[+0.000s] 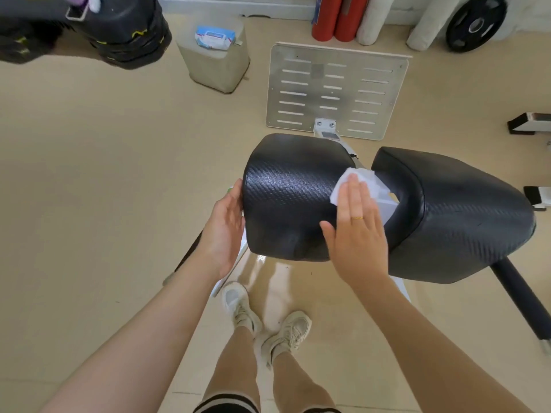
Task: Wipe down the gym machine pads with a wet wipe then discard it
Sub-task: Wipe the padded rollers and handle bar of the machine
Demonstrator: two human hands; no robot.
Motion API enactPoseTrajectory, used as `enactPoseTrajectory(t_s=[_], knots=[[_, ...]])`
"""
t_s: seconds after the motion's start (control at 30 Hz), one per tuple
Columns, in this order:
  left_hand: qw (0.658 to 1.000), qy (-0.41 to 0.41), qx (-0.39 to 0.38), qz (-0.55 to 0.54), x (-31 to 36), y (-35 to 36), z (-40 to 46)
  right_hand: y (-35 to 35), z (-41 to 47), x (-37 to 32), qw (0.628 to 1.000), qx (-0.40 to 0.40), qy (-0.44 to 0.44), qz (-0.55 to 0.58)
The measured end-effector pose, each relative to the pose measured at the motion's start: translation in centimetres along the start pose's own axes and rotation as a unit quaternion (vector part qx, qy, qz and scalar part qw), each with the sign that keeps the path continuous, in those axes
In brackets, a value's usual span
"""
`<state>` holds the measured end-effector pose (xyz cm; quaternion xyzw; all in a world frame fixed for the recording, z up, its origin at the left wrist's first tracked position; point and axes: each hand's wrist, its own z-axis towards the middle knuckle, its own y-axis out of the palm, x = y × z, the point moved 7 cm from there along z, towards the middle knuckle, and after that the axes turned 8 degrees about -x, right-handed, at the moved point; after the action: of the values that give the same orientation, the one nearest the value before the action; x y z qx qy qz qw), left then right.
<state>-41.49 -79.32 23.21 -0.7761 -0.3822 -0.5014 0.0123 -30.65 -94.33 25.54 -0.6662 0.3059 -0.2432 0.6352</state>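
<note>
- View from a head-worn camera, looking down at two bare arms reaching forward over a gym machine with two black padded cushions side by side.
- The left pad (293, 195), textured like carbon fibre, has its long axis running away from the viewer, its rounded far end pointing toward a slotted metal footplate (337, 90) lying on the floor beyond.
- The right pad (465, 216) is larger and lies angled, its long axis running from the far left toward the near right; a narrow gap separates the two pads.
- The right hand (357, 231) lies flat, palm down, on the left pad's right edge. Its fingers (354, 195) are straight and pressed together, holding a white wet wipe (369, 186) against the pad.
- The wipe is crumpled and spreads out past the fingertips, bridging the gap toward the right pad. A gold ring shows on one finger.
- The left hand (225, 225) braces the left pad's left side, palm facing the pad, fingers loosely together and lightly curved, holding nothing.
- Farther back on the beige floor stands a grey bin (214, 64) with a pack of wipes (214, 37) resting on its top.
- Below the pads, two legs in pale sneakers (268, 323) stand on the floor.
</note>
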Motion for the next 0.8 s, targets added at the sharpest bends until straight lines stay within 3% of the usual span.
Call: enactPoseTrajectory(t_s=[0.17, 0.3, 0.37, 0.47, 0.67, 0.8], knots=[[1.0, 0.013, -0.014, -0.008, -0.1, 0.3, -0.5, 1.8, -0.1, -5.2, 0.997, -0.018, -0.053, 0.044], [0.998, -0.018, -0.035, -0.056, -0.8, -1.5, -0.3, 3.5, 0.0, -12.1, 0.987, 0.04, -0.146, 0.062], [0.996, -0.035, -0.051, -0.063, -1.1, -2.4, -0.4, 4.1, -0.1, -13.4, 0.985, 0.057, -0.153, 0.056], [0.995, -0.056, -0.072, -0.039, -1.2, -3.2, -0.8, 4.3, -0.1, -11.7, 0.992, 0.04, -0.119, 0.029], [0.992, -0.061, -0.103, 0.035, -1.8, -3.3, -1.6, 2.7, -2.1, -3.7, 0.997, 0.062, 0.034, -0.024], [0.988, -0.054, -0.14, 0.042, -2.7, -3.7, -1.3, 3.9, -1.7, -6.5, 0.992, 0.089, 0.058, -0.072]])
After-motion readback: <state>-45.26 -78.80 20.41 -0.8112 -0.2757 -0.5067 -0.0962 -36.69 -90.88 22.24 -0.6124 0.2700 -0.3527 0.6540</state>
